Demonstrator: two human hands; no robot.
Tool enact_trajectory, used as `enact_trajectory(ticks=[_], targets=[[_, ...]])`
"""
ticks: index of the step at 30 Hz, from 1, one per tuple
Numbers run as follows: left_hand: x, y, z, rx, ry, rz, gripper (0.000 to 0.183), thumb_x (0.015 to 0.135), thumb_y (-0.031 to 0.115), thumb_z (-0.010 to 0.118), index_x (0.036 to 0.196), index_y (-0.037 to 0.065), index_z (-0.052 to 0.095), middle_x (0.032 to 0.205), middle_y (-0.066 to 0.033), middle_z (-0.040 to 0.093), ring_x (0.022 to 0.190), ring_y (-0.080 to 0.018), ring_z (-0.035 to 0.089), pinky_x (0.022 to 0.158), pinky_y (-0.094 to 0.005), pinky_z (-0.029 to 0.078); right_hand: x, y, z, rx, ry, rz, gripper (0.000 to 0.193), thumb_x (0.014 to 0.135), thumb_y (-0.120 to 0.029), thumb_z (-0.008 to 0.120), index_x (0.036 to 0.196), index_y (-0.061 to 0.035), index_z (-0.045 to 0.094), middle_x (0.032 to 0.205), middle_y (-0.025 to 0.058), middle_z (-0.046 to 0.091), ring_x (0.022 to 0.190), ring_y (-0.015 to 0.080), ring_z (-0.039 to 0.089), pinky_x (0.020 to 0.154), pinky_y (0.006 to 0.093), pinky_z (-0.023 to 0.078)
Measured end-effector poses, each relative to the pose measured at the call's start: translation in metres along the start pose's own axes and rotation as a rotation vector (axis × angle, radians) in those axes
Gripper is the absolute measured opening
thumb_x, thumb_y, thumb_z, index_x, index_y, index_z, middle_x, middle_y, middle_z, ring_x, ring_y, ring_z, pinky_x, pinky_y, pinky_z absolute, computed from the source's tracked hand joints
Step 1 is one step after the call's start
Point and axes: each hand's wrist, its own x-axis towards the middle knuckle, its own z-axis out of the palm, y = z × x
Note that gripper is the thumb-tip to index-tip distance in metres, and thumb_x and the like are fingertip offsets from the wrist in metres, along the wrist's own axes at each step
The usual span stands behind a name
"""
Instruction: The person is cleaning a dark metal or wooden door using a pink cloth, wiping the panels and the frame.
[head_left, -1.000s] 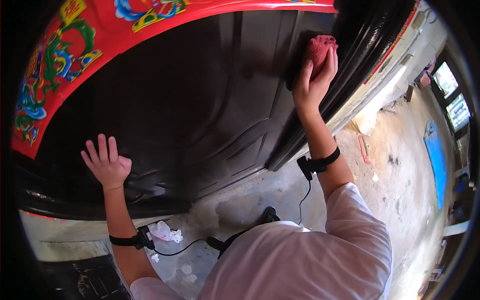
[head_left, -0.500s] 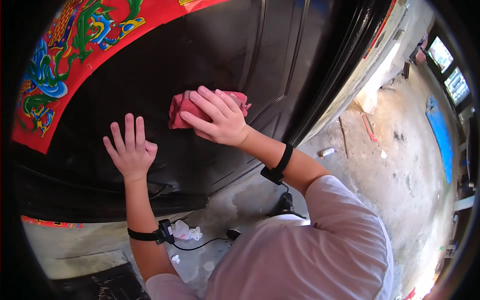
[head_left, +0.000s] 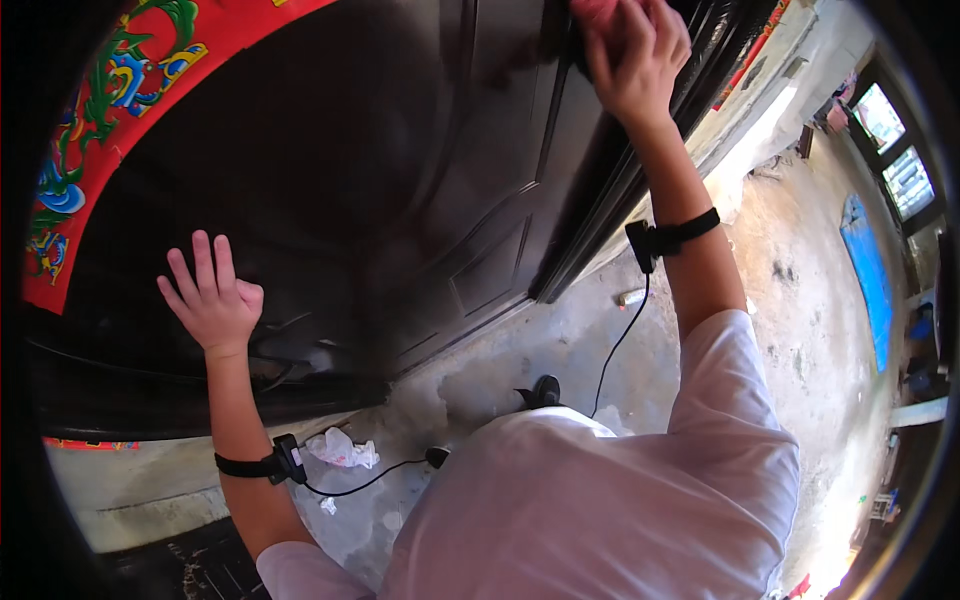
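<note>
A dark, glossy panelled door fills the upper left of the head view. Flat against it rests my left hand, fingers spread and holding nothing, just above the door's handle. My right hand is far up at the door's right side, near the frame. Its fingers are bent over a red cloth, pressed on the door; most of the cloth is cut off by the view's top edge. A red poster with colourful figures covers the door's upper left.
Crumpled white plastic lies on the concrete floor below the door. A small bottle or can lies near the door frame. Farther right is a long blue sheet. Black cables hang from straps on both my forearms.
My right hand has moved up and to the right with the red cloth, from the door's middle to its right side. My left hand stays spread on the door.
</note>
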Motion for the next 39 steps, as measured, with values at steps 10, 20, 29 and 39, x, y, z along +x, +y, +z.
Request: enact_trajectory(ticks=[10,20,29,39], targets=[[0.003,0.001,0.001,-0.024,0.021,0.0,0.076,0.085,0.024,0.049,0.16,0.019,0.04,0.168,-0.0079,0.037,0.157,-0.0397,0.027,0.126,-0.0617,0.021,-0.205,-0.11,0.0,0.358,-0.205,0.13,0.076,0.074,-0.019,0.085,0.143,-0.0207,0.053,0.148,0.0221,0.05,0.128,0.0415,0.053,0.105,0.0536,0.04],[0.004,0.001,-0.001,-0.006,0.032,0.004,0.073,0.085,0.024,0.049,0.157,0.017,0.044,0.167,-0.0076,0.04,0.156,-0.0393,0.032,0.125,-0.0608,0.022,-0.177,-0.037,-0.021,0.227,-0.328,0.174,0.057,0.081,-0.006,0.082,0.134,-0.0134,0.062,0.136,0.0174,0.057,0.121,0.0397,0.057,0.102,0.0488,0.047],[0.012,0.005,0.002,-0.004,0.025,-0.019,0.074,0.085,0.024,0.049,0.158,0.02,0.044,0.167,-0.0031,0.039,0.157,-0.0356,0.031,0.127,-0.0575,0.021,-0.257,-0.136,-0.017,0.343,-0.33,0.642,0.075,0.084,-0.009,0.083,0.15,-0.0104,0.046,0.146,0.0308,0.039,0.125,0.0475,0.051,0.106,0.0502,0.046],[0.009,0.007,-0.001,-0.013,0.005,-0.029,0.074,0.083,0.023,0.053,0.157,0.022,0.046,0.168,-0.0019,0.038,0.157,-0.0345,0.03,0.126,-0.0574,0.023,-0.24,-0.176,-0.058,0.747,-0.985,0.37,0.039,0.099,-0.028,0.068,0.134,-0.0119,0.063,0.129,0.0174,0.059,0.109,0.0373,0.06,0.094,0.0431,0.054]])
